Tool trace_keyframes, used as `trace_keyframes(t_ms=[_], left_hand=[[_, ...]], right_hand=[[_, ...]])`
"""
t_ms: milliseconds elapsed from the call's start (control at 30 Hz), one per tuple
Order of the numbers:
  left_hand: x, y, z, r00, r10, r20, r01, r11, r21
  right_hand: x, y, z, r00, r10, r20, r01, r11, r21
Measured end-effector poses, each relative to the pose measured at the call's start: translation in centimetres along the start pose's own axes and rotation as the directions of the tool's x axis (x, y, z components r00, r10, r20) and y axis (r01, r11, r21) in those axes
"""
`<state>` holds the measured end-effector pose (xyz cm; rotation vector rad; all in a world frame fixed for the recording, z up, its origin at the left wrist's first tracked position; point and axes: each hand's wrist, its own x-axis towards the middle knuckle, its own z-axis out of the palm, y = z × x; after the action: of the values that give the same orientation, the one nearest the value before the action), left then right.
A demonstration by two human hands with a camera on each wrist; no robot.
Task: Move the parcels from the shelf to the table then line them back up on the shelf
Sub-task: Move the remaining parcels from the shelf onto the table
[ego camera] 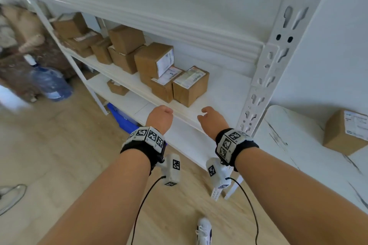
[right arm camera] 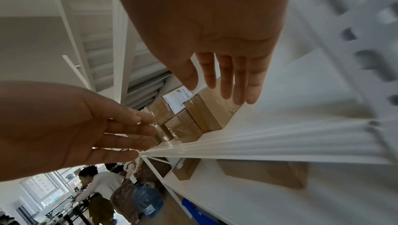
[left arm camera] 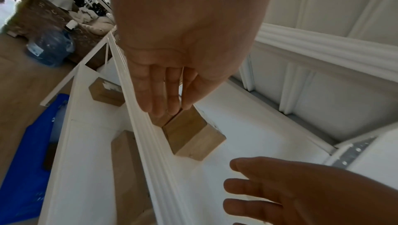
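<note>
Several brown cardboard parcels stand along the middle board of the white shelf (ego camera: 223, 93). The rightmost parcel (ego camera: 190, 85) bears a label on top and shows in the wrist views too (left arm camera: 191, 136) (right arm camera: 206, 114). My left hand (ego camera: 161, 114) and right hand (ego camera: 211, 117) hover side by side at the shelf's front edge, just short of that parcel. Both hands hold nothing. The left hand (left arm camera: 168, 92) and the right hand (right arm camera: 228, 79) have straight fingers pointing at the parcels. One more labelled parcel (ego camera: 346, 133) sits on the white table (ego camera: 294, 145) at the right.
The perforated shelf upright (ego camera: 278, 55) stands between the shelf and the table. A lower board carries a small parcel (ego camera: 117, 87). A blue bin (ego camera: 121, 117) sits under it, and a water jug (ego camera: 49, 83) stands on the floor at the left. A person (right arm camera: 96, 184) bends over a far table.
</note>
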<state>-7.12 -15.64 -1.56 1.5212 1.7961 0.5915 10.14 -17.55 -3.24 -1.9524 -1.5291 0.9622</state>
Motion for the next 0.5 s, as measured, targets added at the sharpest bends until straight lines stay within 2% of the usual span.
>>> trace_keyframes(t_ms=[167,267,500], left_hand=[[5.5,2.2,-1.8,0.998,0.013,-0.06,-0.01,0.999,0.044],[8.4,2.8,-1.9,0.997,0.003,-0.079,-0.004,1.0,-0.004],[12.9,4.6,-0.8,0.999,0.036,0.04,-0.035,0.999,-0.032]], right_hand=[[6.1,-2.9,0.3,0.999,0.025,-0.029,-0.022,0.996,0.089],[8.6,-3.8,0.4,0.999,0.028,-0.02,-0.026,0.996,0.083],[11.7,-4.5,0.7,0.996,0.089,-0.03,-0.085,0.99,0.111]])
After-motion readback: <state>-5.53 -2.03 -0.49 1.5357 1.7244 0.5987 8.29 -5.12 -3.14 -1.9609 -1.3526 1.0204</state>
